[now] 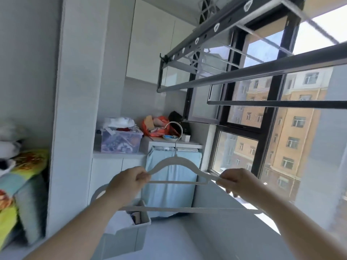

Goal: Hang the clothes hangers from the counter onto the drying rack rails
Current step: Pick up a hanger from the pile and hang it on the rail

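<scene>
Two hands on one hanger, rail far above

Both hands grip a pale clothes hanger [176, 162]. The left hand [127, 184] pinches its left shoulder tip and the right hand [236, 182] curls round the right tip, so the hanger spans the gap between them. Its metal hook [178, 128] stands above the knuckles. The nearest drying rack rail [244, 73] runs well above and beyond both hands. The likely risks are that the hook misses the rail on the reach up, or tilts sideways under uneven lifting. A second pale bar [187, 209] below the wrists, possibly another hanger, could snag or drop.
</scene>
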Action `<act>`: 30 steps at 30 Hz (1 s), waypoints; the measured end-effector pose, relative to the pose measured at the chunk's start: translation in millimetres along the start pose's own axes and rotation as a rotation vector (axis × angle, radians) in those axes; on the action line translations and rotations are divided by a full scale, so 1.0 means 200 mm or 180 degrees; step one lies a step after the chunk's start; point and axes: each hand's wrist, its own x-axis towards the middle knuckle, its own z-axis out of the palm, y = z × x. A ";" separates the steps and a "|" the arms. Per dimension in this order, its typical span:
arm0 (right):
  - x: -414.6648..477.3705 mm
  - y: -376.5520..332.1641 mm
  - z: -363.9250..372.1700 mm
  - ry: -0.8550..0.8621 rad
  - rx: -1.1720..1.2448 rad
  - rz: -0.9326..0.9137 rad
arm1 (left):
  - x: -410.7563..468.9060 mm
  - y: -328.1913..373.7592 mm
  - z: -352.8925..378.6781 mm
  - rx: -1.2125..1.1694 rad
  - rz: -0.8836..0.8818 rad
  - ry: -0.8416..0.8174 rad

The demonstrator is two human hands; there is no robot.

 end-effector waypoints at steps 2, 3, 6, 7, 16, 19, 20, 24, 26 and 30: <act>0.22 0.03 0.05 -0.0033 0.0029 -0.0011 | 0.18 -0.07 0.01 -0.0010 -0.0103 -0.0017; 0.32 0.04 0.07 -0.0041 0.0035 -0.0028 | 0.27 -0.10 0.01 -0.0014 -0.0138 0.0006; 0.61 0.06 0.14 -0.0032 -0.0019 -0.0138 | 0.52 -0.21 0.02 0.0097 -0.0175 0.0140; 0.69 0.06 0.16 -0.0064 -0.0075 -0.0151 | 0.59 -0.25 0.02 0.0168 -0.0198 0.0156; 1.38 0.17 0.38 0.0011 -0.0624 0.0258 | 1.39 -0.67 0.16 -0.0044 0.0015 0.0091; 1.57 0.21 0.43 0.0198 -0.0711 0.0536 | 1.72 -0.78 0.24 -0.0174 0.0282 -0.0054; 1.64 0.22 0.44 0.0236 -0.0736 0.0633 | 1.83 -0.82 0.27 -0.0260 0.0385 -0.0161; 1.85 0.24 0.42 0.0486 -0.0947 0.1075 | 2.27 -0.88 0.38 -0.0502 0.0691 -0.0487; 1.92 0.26 0.40 0.0641 -0.1084 0.1256 | 2.45 -0.87 0.44 -0.0706 0.0850 -0.0573; 2.01 0.32 0.35 0.0748 -0.1335 0.1634 | 2.71 -0.80 0.62 -0.0777 0.1110 -0.0959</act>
